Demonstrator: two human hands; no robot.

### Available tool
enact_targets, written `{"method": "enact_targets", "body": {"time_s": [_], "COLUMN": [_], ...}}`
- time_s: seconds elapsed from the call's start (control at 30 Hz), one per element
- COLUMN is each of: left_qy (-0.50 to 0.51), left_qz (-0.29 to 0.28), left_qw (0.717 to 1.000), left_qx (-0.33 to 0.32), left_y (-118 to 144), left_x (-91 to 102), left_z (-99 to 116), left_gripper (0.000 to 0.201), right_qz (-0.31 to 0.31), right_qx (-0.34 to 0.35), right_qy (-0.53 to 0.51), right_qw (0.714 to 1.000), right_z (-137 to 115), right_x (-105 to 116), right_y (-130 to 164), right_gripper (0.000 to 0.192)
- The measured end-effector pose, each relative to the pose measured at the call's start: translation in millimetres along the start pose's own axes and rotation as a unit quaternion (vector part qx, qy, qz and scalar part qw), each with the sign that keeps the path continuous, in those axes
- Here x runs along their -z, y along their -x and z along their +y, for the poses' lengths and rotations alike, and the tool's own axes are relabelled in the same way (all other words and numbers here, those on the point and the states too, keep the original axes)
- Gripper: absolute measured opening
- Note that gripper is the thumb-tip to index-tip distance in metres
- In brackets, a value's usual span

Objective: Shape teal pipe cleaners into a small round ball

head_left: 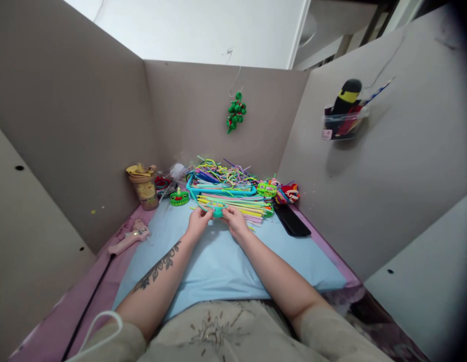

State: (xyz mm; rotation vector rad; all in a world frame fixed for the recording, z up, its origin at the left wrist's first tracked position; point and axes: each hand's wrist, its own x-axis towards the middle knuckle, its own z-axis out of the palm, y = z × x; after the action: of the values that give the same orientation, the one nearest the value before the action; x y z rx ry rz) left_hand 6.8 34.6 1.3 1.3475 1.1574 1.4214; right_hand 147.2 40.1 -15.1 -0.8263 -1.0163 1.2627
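Observation:
Between my two hands is a small turquoise piece of bent pipe cleaner (217,210), with a long loose strand curving up to the left. My left hand (199,220) pinches its left side and my right hand (235,221) pinches its right side. Just behind my hands lies a bundle of yellow, green and pink pipe cleaners (241,203). A turquoise tray (222,191) heaped with more coloured pipe cleaners stands behind that. To the left sits a green pipe-cleaner figure (179,197) with a red mouth.
A pink glue gun (128,240) and a lidded cup (143,191) stand at left. A black phone-like slab (292,220) lies right, near a bright green figure (266,189). Grey panels enclose the table; a clear holder (344,125) and a green ornament (236,113) hang there.

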Motion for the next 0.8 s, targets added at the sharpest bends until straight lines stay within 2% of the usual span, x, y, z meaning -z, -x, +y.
{"method": "enact_targets", "body": {"time_s": [0.1, 0.17, 0.27, 0.37, 0.47, 0.53, 0.6, 0.8], "left_qy": [0.017, 0.030, 0.020, 0.002, 0.008, 0.015, 0.023, 0.056], "left_qz": [-0.020, -0.016, -0.008, -0.042, -0.085, -0.101, -0.109, -0.113], "left_qw": [1.000, 0.999, 1.000, 0.999, 0.996, 0.995, 0.994, 0.992], "left_qx": [-0.009, -0.005, -0.008, -0.027, -0.026, -0.015, -0.005, 0.021], "left_y": [-2.5, -4.1, -6.2, -7.0, -6.5, -6.0, -5.6, -4.6], "left_x": [2.0, 3.9, 6.5, 7.2, 6.2, 5.8, 5.7, 6.5], "left_z": [-2.6, -5.0, -9.5, -13.1, -14.0, -13.2, -11.9, -9.7], "left_gripper": [0.025, 0.025, 0.025, 0.023, 0.024, 0.025, 0.026, 0.026], "right_qz": [-0.015, 0.000, 0.044, -0.005, -0.074, -0.100, -0.112, -0.095], "right_qx": [-0.030, -0.040, 0.013, 0.105, 0.137, 0.139, 0.145, 0.164], "right_qy": [-0.039, -0.041, 0.033, 0.187, 0.296, 0.321, 0.327, 0.327], "right_qw": [0.999, 0.998, 0.998, 0.977, 0.942, 0.931, 0.927, 0.926], "right_z": [-1.9, -3.0, -5.7, -7.9, -6.6, -4.6, -3.1, -4.0], "right_x": [4.0, 7.5, 13.6, 19.4, 22.3, 22.2, 20.8, 14.9], "right_y": [-0.4, -1.4, -2.5, -2.8, -3.2, -3.6, -3.5, 0.3], "right_gripper": [0.031, 0.031, 0.036, 0.040, 0.025, 0.015, 0.014, 0.016]}}
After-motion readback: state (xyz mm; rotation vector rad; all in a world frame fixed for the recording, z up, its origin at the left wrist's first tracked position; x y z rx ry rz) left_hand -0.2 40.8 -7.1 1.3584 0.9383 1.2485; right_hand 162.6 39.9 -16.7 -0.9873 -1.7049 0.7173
